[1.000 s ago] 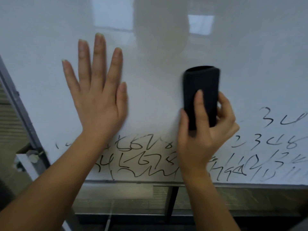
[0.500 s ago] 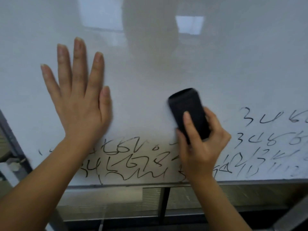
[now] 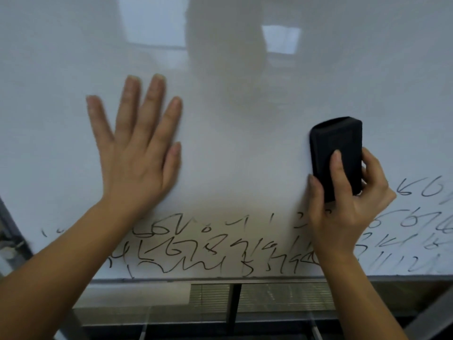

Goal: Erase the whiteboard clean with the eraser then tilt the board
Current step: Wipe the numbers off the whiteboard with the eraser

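The whiteboard (image 3: 232, 99) fills most of the view, its upper part wiped white. Black scribbled marks (image 3: 186, 251) run in rows along its bottom edge and continue to the right (image 3: 416, 224). My left hand (image 3: 137, 158) lies flat on the board with fingers spread and straight, above the left scribbles. My right hand (image 3: 348, 212) grips a black eraser (image 3: 335, 150), thumb on one side and fingers on the other, pressing it against the board just above the writing at right of centre.
The board's grey frame runs along the bottom (image 3: 245, 280) and up the left side (image 3: 9, 231). Below it a dark vertical stand post (image 3: 234, 305) and a ribbed metal tray or ledge (image 3: 282, 295) are visible.
My right hand has carried the eraser rightward and turned it upright, clearing more marks in the middle. The left hand stayed flat on the board; the view shifted.
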A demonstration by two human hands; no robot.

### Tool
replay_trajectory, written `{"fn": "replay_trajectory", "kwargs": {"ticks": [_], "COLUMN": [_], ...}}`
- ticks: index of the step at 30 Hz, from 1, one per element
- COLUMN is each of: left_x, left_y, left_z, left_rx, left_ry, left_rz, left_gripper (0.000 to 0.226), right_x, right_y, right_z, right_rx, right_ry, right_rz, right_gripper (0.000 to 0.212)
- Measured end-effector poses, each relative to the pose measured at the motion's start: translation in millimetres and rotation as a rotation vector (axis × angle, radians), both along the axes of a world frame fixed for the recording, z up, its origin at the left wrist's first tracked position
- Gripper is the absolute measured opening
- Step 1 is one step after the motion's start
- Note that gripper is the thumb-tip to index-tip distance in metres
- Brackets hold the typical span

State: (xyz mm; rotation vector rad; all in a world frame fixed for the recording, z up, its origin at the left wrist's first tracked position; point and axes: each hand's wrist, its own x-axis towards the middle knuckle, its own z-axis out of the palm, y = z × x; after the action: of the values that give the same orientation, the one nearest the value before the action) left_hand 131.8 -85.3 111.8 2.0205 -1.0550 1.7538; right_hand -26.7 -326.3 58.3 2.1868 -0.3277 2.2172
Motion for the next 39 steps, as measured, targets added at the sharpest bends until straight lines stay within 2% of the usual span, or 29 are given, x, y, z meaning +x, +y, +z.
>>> {"fn": "replay_trajectory", "kwargs": {"ticks": [6, 9, 14, 21, 25, 32, 36, 39], "left_x": [-27, -41, -41, -36, -37, -44, -46, -54], "left_y": [-59, -83, -89, -88, -88, -84, -84, -91], "left_z": [33, 41, 41, 39, 33, 3, -2, -7], "left_rx": [0.056, 0.002, -0.031, -0.051, -0.028, 0.028, -0.010, -0.028], "left_ry": [-0.046, -0.013, -0.003, -0.057, -0.052, -0.006, -0.010, 0.069], "left_rz": [-0.038, -0.002, 0.032, 0.063, 0.069, 0.037, 0.054, 0.083], "left_gripper": [0.051, 0.052, 0.053, 0.052, 0.055, 0.056, 0.057, 0.058], "right_x": [-5, -9, -11, -19, -27, -36, -40, -46], "right_y": [-18, -28, -20, -11, -33, -71, -74, -72], "right_z": [39, 49, 20, -40, -23, 39, 28, -2], "right_rx": [-0.023, -0.048, -0.055, -0.092, -0.215, -0.228, -0.247, -0.288], "right_ry": [-0.016, -0.012, 0.034, 0.157, 0.178, 0.095, 0.112, 0.216], "right_rz": [0.001, 0.008, 0.051, 0.066, 0.050, 0.011, 0.032, 0.063], "right_gripper": [0.033, 0.031, 0.033, 0.050, 0.051, 0.038, 0.039, 0.044]}}
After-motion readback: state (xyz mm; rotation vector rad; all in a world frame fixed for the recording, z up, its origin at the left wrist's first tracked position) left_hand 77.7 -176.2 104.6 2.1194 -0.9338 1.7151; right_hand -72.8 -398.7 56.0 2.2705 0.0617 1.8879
